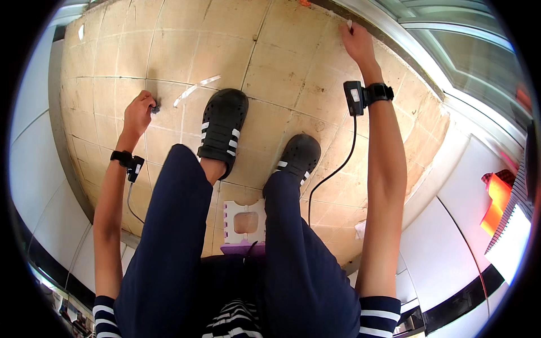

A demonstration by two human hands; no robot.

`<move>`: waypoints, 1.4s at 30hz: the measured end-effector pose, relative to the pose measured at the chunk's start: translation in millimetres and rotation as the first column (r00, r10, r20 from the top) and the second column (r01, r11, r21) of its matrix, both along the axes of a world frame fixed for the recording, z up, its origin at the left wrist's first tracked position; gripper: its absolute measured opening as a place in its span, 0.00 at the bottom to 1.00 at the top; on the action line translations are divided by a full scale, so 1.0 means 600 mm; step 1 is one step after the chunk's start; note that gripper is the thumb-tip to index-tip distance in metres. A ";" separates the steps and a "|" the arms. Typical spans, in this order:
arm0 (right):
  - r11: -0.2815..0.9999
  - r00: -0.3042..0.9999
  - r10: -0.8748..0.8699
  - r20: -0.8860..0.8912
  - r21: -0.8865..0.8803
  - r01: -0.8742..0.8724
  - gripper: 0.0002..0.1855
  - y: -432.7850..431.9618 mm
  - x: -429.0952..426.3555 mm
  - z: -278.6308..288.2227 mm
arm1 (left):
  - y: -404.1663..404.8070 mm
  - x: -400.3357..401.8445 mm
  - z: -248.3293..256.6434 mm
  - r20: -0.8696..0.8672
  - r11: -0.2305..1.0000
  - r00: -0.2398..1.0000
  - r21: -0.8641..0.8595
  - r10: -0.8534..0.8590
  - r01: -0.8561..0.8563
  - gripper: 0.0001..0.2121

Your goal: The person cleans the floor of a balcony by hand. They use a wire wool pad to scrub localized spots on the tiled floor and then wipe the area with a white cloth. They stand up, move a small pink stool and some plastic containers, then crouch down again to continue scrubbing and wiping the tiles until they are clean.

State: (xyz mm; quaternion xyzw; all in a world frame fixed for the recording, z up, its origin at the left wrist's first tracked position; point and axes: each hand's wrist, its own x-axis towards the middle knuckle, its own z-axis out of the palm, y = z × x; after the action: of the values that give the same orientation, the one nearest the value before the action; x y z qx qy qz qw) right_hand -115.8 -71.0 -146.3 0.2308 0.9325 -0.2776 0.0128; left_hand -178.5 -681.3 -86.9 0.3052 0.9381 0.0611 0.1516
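My left hand (139, 110) is low over the tiled floor (274, 72) at the left, its fingers closed on a small dark grey fuzzy clump (156, 108). Far out at the upper right, my right hand (358, 42) pinches a small whitish piece (349, 24) beside the dark sill under the glass door or window. A crumpled translucent strip (196, 89) lies on the tiles between my left hand and my left clog (224, 126). Each wrist wears a black strap with a small device and a cable.
My right clog (301, 155) rests on the tiles. A white and purple plastic step stool (230, 211) stands beneath me. White scraps (81, 32) lie at the far left and near my right forearm. White cabinet panels flank both sides; an orange item (498, 196) and spiral notebook are at right.
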 end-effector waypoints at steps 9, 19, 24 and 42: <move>0.953 0.989 0.146 -0.016 0.269 -0.136 0.26 -0.114 -0.113 0.023 | 0.009 -0.004 0.001 0.025 0.999 0.999 -0.040 0.032 -0.031 0.08; 0.824 0.924 0.318 0.215 0.419 -0.381 0.26 -0.126 -0.165 0.028 | 0.004 -0.001 0.002 0.004 0.999 0.999 -0.016 0.040 -0.040 0.09; 0.897 0.959 0.205 0.194 0.356 -0.263 0.24 -0.154 -0.156 0.032 | 0.003 0.009 0.004 -0.022 0.995 0.996 0.059 0.087 -0.086 0.09; -0.246 0.997 -0.062 -0.051 -0.967 -0.064 0.14 -0.326 -0.092 0.175 | -0.030 -0.003 -0.017 0.105 0.936 0.940 0.109 0.323 -0.334 0.13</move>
State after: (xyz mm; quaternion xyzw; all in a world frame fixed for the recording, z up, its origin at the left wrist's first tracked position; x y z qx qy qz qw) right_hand -170.8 -266.6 -41.5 0.1192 0.3530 -0.9153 0.1531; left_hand -180.4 -699.4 -97.3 0.1501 0.9629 0.1570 0.1598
